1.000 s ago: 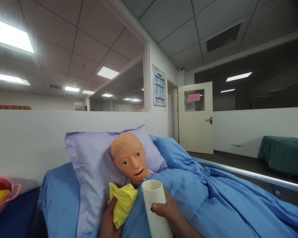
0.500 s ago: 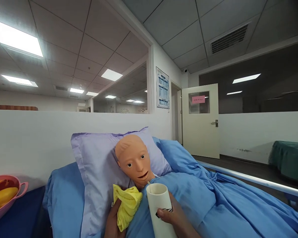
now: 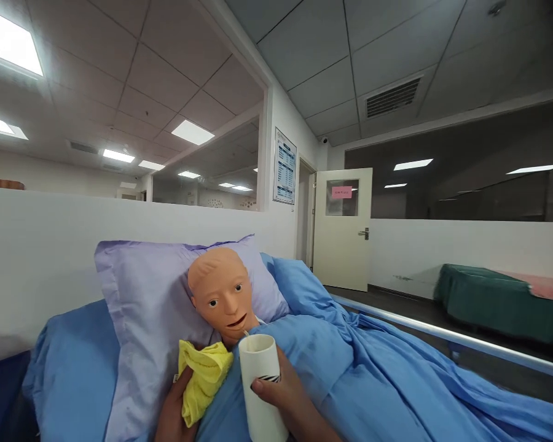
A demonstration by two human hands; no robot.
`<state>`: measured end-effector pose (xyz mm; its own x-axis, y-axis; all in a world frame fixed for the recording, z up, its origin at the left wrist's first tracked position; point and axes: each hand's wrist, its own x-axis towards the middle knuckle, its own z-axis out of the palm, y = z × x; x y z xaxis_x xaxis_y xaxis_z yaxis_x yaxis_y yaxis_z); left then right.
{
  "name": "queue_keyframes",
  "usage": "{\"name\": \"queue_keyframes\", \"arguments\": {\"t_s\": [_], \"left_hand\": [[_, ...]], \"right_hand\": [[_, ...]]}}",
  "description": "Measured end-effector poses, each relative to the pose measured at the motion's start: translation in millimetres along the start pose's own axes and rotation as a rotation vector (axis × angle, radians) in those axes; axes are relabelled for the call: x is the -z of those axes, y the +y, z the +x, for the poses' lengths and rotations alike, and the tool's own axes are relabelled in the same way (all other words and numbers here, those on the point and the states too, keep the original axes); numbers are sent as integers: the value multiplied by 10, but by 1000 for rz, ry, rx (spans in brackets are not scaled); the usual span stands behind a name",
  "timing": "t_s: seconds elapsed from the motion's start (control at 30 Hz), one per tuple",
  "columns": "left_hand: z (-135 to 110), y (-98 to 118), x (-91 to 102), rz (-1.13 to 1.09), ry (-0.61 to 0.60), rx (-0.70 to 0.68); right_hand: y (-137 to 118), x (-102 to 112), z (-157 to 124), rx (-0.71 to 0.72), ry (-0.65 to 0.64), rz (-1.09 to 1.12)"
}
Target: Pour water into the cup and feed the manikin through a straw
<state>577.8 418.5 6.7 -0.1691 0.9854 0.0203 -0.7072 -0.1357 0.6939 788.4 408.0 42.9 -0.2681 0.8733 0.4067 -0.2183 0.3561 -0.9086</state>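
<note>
I record the white cup (image 3: 260, 380) upright over the blue blanket (image 3: 373, 380), just below the manikin (image 3: 219, 291), its long axis near vertical. The straw (image 3: 246, 334) slants up-left from the rim toward the mouth; I cannot tell whether they touch. My right hand (image 3: 288, 399), the nearer one, grips the cup's side. My left hand (image 3: 172, 417) clutches the yellow cloth (image 3: 203, 377) against the lilac pillow (image 3: 142, 307).

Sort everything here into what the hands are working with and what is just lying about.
In use: left hand holding yellow cloth; right hand holding white cup; straw; manikin.
Lying about: lilac pillow, blue blanket, bed rail, green-covered bed, door, wall chart.
</note>
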Motion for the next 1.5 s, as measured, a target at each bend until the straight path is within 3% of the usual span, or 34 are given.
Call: {"name": "queue_keyframes", "arguments": {"t_s": [0.13, 0.23, 0.53, 0.97, 1.27, 1.4, 1.5], "left_hand": [[-47, 44, 60, -14, 53, -7], [-27, 2, 67, -69, 36, 84], [21, -59, -96, -172, 61, 202], [66, -104, -6, -140, 41, 171], [-40, -19, -129, -153, 46, 228], [-53, -7, -128, -119, 81, 159], [-29, -33, -94, -125, 41, 151]], "right_hand": [[-64, -34, -4, -4, -18, 39], [-76, -37, 8, -14, -12, 55], [-34, -25, -5, -12, -9, 57], [-63, -35, -18, -18, -18, 47], [-36, -20, -13, -29, -14, 48], [-30, -22, -8, -28, -12, 52], [-53, -35, -6, -32, -7, 64]]}}
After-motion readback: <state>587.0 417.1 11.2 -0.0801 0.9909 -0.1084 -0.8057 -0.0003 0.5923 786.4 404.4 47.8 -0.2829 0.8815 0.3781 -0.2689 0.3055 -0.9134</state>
